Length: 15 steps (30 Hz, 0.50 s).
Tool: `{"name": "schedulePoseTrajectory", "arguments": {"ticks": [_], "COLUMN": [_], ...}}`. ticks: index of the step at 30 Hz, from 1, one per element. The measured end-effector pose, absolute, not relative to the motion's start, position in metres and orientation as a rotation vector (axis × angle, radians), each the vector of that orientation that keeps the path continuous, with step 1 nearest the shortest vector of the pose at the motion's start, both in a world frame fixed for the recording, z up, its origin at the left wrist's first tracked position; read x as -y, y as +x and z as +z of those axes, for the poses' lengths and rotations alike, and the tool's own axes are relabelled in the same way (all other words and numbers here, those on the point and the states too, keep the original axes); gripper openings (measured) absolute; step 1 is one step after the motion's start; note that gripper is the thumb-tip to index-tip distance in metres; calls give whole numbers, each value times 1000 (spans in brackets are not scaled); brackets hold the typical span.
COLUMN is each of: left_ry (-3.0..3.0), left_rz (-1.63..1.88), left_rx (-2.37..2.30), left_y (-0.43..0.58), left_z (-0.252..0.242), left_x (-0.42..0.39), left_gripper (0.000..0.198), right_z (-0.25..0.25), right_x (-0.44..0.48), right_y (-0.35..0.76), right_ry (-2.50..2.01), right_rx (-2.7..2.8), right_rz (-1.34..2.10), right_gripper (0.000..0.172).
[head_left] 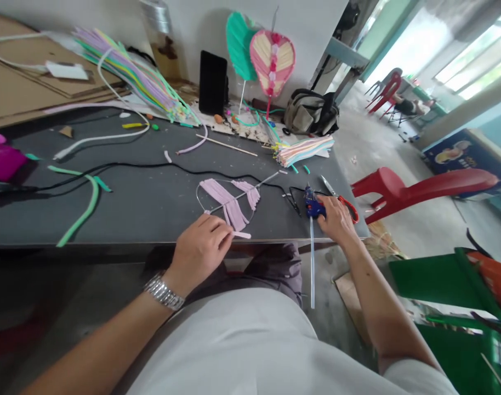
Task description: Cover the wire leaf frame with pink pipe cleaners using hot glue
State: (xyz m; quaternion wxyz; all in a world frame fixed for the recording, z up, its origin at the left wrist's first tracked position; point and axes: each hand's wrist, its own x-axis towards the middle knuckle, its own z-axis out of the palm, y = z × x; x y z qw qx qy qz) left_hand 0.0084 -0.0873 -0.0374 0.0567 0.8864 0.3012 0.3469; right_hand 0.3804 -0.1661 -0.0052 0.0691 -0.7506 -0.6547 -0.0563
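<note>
your left hand pinches a strip, frame just beyond those fingers; your right hand clamps the gun, scissors beside its fingers.

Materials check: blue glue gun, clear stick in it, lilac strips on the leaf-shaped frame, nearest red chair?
Glue gun: probably hard plastic; smooth, molded-looking blue body.
Clear stick: likely hot-melt glue; translucent, slightly shiny.
Lilac strips: perhaps fuzzy chenille stems; matte, soft-looking, but fibers aren't resolved.
Red chair: likely plastic; smooth rounded edges, mild sheen.
</note>
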Motion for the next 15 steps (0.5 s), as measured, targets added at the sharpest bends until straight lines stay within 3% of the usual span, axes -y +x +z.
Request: {"name": "schedulePoseTrajectory", "arguments": {"ticks": [9, 15], "left_ry": [2705, 2617], "left_rz": [1013, 1098], "left_rx": [-957, -968], "left_y": [10, 11], "left_z": [-42, -48], "left_x": [86, 90], "left_gripper": [13, 8], "right_z": [-28, 1], "right_x": [154, 157], "right_y": [408, 401], "right_ry": [-1984, -1866], "right_rx": [1872, 1376], "right_rz": [-197, -113], "right_gripper": [40, 27]}}
